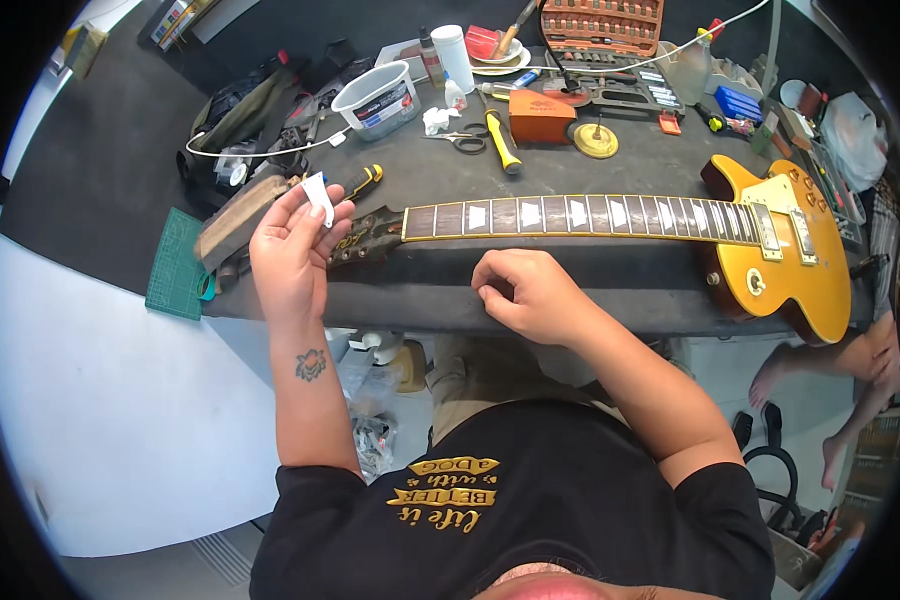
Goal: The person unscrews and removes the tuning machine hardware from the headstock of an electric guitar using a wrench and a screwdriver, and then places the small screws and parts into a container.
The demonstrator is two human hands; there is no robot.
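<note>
Between thumb and fingers, my left hand [295,240] grips a small white plate [318,198], tapered and flat, holding it above the left end of an electric guitar. That guitar lies face up across the bench: its gold body [785,260] is at the right, and its fretted neck [570,216] runs left to a dark headstock [365,237] partly behind my left hand. No strings can be made out. My right hand [530,290] is closed in a loose curl over the bench's front edge, below the neck; whether anything is inside is hidden.
Behind the neck lie a yellow-black screwdriver [502,142], scissors [460,138], an orange box [542,117] and a round yellow tin [596,140]. A clear tub [375,100] stands farther left. A wooden block [235,215] and green mat [180,260] sit left. Someone's bare legs [840,390] show at right.
</note>
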